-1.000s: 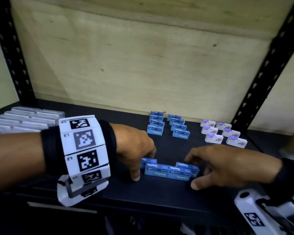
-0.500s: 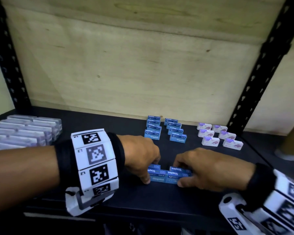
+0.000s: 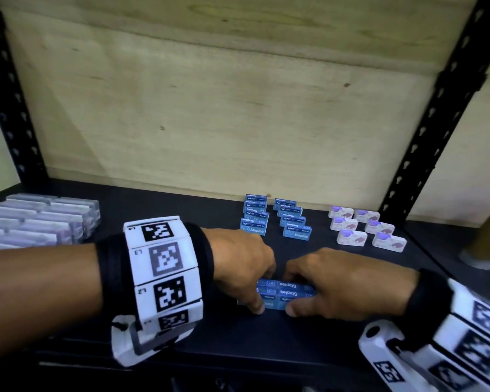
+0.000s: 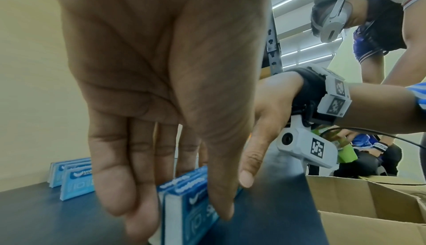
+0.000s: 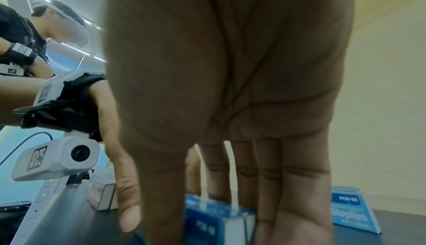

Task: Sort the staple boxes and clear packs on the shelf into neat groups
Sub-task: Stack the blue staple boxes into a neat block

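A tight cluster of blue staple boxes (image 3: 284, 293) stands near the front of the black shelf (image 3: 181, 321). My left hand (image 3: 262, 291) pinches its left end, thumb in front and fingers behind. My right hand (image 3: 298, 295) pinches the right end the same way. In the left wrist view the thumb lies on the front box (image 4: 191, 203). In the right wrist view the fingers (image 5: 288, 212) reach down behind the boxes (image 5: 214, 221). Two rows of blue staple boxes (image 3: 275, 219) stand at the back. White and purple boxes (image 3: 367, 228) stand to their right. Clear packs (image 3: 40, 222) lie at far left.
A plywood back panel (image 3: 238, 108) closes the shelf behind. Black perforated uprights (image 3: 425, 131) stand at both sides. Bare shelf lies between the clear packs and the blue rows. An open cardboard box (image 4: 368, 203) sits below the shelf front. Other people work nearby.
Both hands have moved toward each other, and the spread-out blue boxes at the front are now pressed into one compact cluster between them.
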Action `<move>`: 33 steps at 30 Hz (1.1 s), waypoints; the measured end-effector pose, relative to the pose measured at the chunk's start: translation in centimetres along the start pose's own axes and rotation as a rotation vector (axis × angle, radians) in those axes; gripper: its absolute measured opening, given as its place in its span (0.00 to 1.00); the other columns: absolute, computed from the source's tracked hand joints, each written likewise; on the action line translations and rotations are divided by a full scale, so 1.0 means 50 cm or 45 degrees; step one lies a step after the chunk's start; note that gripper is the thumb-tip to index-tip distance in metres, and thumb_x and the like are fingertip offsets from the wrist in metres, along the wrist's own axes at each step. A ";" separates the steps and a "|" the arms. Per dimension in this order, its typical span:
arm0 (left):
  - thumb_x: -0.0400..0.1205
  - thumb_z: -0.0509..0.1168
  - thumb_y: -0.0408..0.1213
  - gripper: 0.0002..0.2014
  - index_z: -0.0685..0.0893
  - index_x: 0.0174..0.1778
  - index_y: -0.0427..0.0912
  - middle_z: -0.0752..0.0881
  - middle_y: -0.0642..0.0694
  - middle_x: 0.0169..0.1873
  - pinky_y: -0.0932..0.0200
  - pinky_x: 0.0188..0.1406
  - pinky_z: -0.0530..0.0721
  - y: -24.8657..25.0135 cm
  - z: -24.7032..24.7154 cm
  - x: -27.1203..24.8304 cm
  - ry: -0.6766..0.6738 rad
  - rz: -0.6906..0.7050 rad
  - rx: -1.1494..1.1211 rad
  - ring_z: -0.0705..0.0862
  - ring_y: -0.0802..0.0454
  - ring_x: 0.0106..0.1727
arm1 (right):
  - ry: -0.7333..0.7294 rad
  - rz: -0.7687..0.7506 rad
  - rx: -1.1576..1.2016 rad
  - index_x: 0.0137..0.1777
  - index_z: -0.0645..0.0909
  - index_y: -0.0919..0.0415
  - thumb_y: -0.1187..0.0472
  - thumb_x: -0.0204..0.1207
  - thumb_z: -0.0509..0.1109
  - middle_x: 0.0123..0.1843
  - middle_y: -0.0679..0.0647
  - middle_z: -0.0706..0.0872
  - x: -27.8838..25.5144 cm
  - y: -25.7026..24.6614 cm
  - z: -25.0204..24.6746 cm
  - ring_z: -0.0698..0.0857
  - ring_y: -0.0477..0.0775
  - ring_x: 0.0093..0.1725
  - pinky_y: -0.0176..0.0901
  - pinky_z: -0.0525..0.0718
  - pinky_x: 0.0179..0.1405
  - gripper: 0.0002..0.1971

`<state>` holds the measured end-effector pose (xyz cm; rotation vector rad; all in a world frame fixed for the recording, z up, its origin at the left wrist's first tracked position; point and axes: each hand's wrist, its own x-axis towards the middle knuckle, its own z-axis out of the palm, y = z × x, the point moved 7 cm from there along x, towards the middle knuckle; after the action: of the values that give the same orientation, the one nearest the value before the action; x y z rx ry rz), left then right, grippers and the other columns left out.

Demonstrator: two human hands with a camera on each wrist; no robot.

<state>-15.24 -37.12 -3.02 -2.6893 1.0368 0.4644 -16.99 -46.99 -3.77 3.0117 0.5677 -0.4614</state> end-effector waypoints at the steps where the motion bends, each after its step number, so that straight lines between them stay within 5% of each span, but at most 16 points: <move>1: 0.77 0.69 0.59 0.23 0.81 0.64 0.53 0.83 0.53 0.50 0.61 0.30 0.75 -0.003 -0.002 -0.001 -0.006 -0.004 -0.006 0.78 0.55 0.41 | 0.000 0.005 0.021 0.61 0.78 0.41 0.32 0.73 0.69 0.51 0.42 0.85 -0.002 0.003 -0.004 0.84 0.45 0.49 0.47 0.85 0.52 0.21; 5: 0.75 0.68 0.65 0.27 0.79 0.67 0.57 0.84 0.58 0.56 0.54 0.56 0.83 -0.032 -0.024 0.003 0.001 -0.028 -0.095 0.82 0.55 0.52 | -0.027 0.056 0.117 0.63 0.77 0.37 0.31 0.72 0.69 0.50 0.36 0.84 -0.006 0.036 -0.032 0.84 0.38 0.50 0.40 0.83 0.57 0.22; 9: 0.75 0.68 0.65 0.26 0.81 0.66 0.56 0.84 0.59 0.55 0.55 0.59 0.81 -0.072 -0.061 0.031 0.087 -0.057 -0.120 0.81 0.56 0.52 | -0.017 0.108 0.199 0.62 0.79 0.39 0.37 0.72 0.73 0.50 0.37 0.86 0.024 0.091 -0.068 0.85 0.39 0.50 0.40 0.83 0.57 0.20; 15: 0.78 0.69 0.59 0.25 0.80 0.68 0.52 0.84 0.53 0.59 0.55 0.53 0.80 -0.133 -0.097 0.105 0.180 -0.156 0.011 0.82 0.50 0.57 | 0.092 0.259 -0.005 0.65 0.81 0.45 0.49 0.78 0.73 0.45 0.35 0.82 0.097 0.170 -0.115 0.81 0.43 0.48 0.37 0.75 0.50 0.16; 17: 0.78 0.70 0.57 0.25 0.80 0.68 0.50 0.85 0.52 0.59 0.55 0.49 0.79 -0.150 -0.105 0.127 0.201 -0.187 0.046 0.82 0.49 0.58 | 0.091 0.304 -0.048 0.66 0.81 0.47 0.52 0.79 0.73 0.51 0.39 0.85 0.121 0.192 -0.117 0.81 0.46 0.50 0.38 0.75 0.52 0.16; 25: 0.76 0.76 0.48 0.19 0.86 0.61 0.45 0.87 0.49 0.57 0.58 0.42 0.76 -0.172 -0.105 0.188 0.050 -0.263 0.151 0.83 0.50 0.50 | -0.006 0.363 -0.045 0.59 0.85 0.51 0.53 0.76 0.77 0.54 0.46 0.88 0.176 0.216 -0.108 0.83 0.49 0.51 0.42 0.78 0.51 0.13; 33: 0.83 0.68 0.46 0.16 0.84 0.64 0.43 0.85 0.49 0.53 0.60 0.38 0.73 -0.147 -0.084 0.210 0.022 -0.203 0.324 0.76 0.51 0.45 | -0.023 0.308 -0.149 0.56 0.86 0.57 0.55 0.78 0.75 0.54 0.53 0.88 0.192 0.199 -0.102 0.85 0.55 0.54 0.43 0.80 0.49 0.11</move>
<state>-1.98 -39.53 -2.32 -2.5254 0.8161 0.2604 -3.43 -52.42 -1.87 2.9084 0.2156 -0.4239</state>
